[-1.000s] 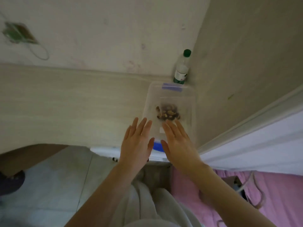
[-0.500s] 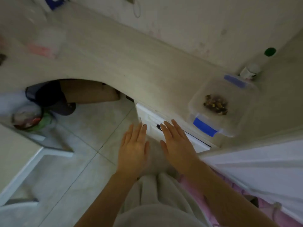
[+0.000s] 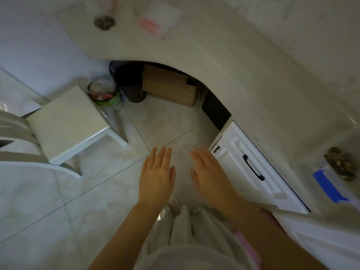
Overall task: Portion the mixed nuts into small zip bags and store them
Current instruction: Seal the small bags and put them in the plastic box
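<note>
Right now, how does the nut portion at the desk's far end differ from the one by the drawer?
The far nut portion lies outside any box, beside the pink-striped bags; the near nut portion sits inside a clear box with a blue clip. The far nut portion looks smaller and greyer, the near nut portion larger and browner. Both are on the desk.

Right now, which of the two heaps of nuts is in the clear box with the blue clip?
The heap at the desk's right end, just above the blue clip. The other heap lies at the top left, far from the box.
</note>
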